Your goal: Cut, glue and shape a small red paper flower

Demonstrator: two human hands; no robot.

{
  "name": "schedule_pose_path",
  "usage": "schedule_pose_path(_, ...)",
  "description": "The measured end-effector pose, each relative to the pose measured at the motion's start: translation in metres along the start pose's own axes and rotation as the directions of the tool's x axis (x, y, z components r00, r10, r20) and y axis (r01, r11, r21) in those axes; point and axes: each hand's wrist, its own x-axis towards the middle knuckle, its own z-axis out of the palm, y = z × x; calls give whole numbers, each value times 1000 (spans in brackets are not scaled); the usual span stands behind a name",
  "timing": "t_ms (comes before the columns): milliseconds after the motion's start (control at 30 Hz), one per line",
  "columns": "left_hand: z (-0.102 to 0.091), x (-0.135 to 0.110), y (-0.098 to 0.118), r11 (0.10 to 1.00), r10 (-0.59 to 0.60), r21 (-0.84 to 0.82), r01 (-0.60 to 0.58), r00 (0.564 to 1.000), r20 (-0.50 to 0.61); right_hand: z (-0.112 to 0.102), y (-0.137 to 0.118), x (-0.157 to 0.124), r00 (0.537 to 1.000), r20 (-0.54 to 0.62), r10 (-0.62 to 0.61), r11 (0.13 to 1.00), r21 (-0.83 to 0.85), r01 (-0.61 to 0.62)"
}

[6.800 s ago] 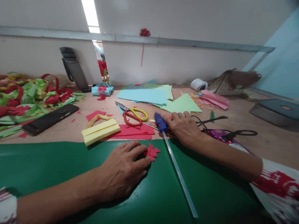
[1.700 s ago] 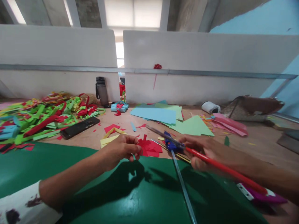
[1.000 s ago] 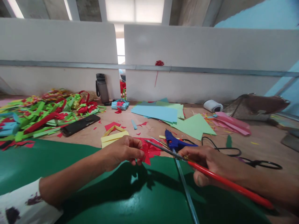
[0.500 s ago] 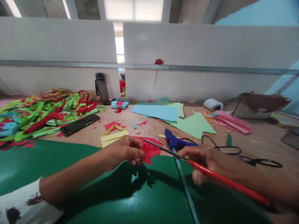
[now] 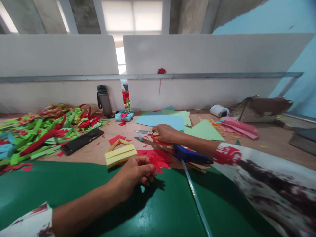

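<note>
My left hand point(image 5: 137, 173) is closed in a pinch on a small red paper cutout point(image 5: 156, 163), held just above the near edge of the green sheet point(image 5: 74, 191). My right hand point(image 5: 165, 133) reaches forward over the table and grips the red-handled scissors point(image 5: 148, 133), whose blades point left, close to the blue paper sheets point(image 5: 163, 120). The blue glue gun point(image 5: 186, 154) lies under my right forearm, its clear glue stick point(image 5: 196, 197) running toward me across the green sheet.
A yellow folded paper piece point(image 5: 120, 154) lies left of the cutout. A black phone point(image 5: 81, 141), a heap of green and red strips point(image 5: 37, 131), a dark bottle point(image 5: 103, 100), a white tape roll point(image 5: 218, 111) and pink paper point(image 5: 239, 128) stand around the table.
My right hand has swung the scissors away from the red cutout and forward to the table near the blue sheets. My left hand has dropped slightly, still pinching the cutout.
</note>
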Motion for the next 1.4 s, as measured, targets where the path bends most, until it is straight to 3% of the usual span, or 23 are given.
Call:
schedule_pose_path(133,-1,3,-2,999,-22,-33,22,1000,-15,20,1,33,994,107,-19,1000,24,16)
schedule_pose_path(267,-1,5,-1,998,-51,-43,51,999,-15,21,-1,36,995,99,-5,992,127,-8)
schedule_pose_path(433,-1,3,2,995,-68,-70,67,997,-20,8,-12,-13,998,-28,57,913,406,-41)
schedule_pose_path(633,4,0,3,993,-71,-97,69,997,-12,22,-21,-97,994,44,103,634,767,-99)
schedule_pose_path(833,12,1,-1,998,-51,-44,52,999,20,30,-19,-113,985,113,132,449,879,-161)
schedule_pose_path(900,14,1,-2,998,-50,-28,51,998,23,29,-19,-113,983,124,135,440,882,-171)
schedule_pose_path(1133,18,3,-2,996,-86,-2,86,996,39,30,-20,-116,981,141,136,533,824,-193)
schedule_pose_path(1400,15,2,-2,991,-67,-109,80,990,125,34,-18,-116,976,141,165,565,797,-211)
